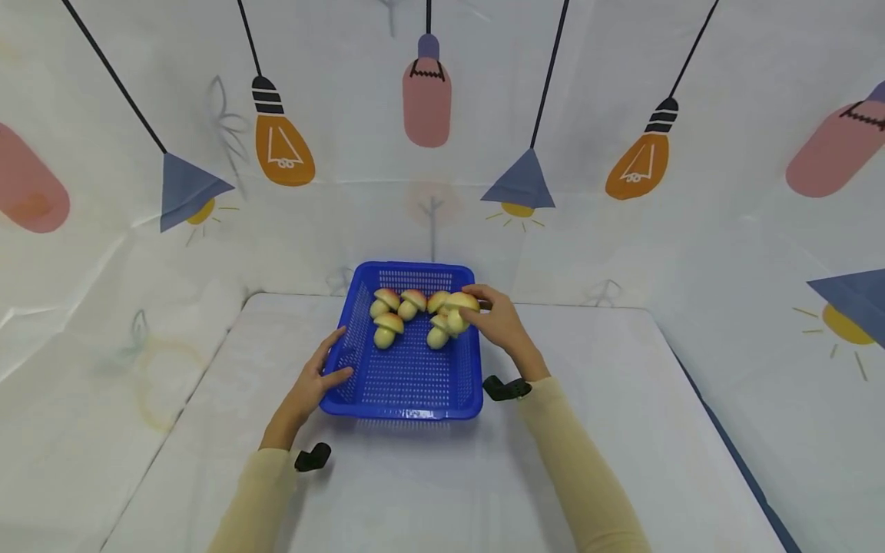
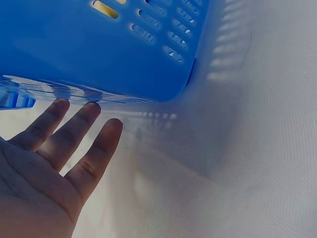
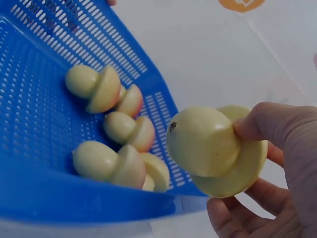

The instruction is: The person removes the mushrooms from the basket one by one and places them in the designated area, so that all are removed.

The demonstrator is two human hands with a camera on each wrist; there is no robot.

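Your right hand's (image 1: 503,326) fingers (image 3: 270,124) pinch a toy mushroom (image 3: 215,148) over the blue basket's (image 1: 359,388) right edge. Your left hand's (image 1: 314,384) fingers (image 2: 91,148) are spread flat against the basket's left side, on the table (image 1: 622,430).

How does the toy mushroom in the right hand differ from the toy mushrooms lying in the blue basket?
The held mushroom is pinched by the right hand above the blue basket's right rim; the basket mushrooms lie on its floor, untouched. Its cap looks plain yellow; theirs are tinged pink. All share pale yellow stems.
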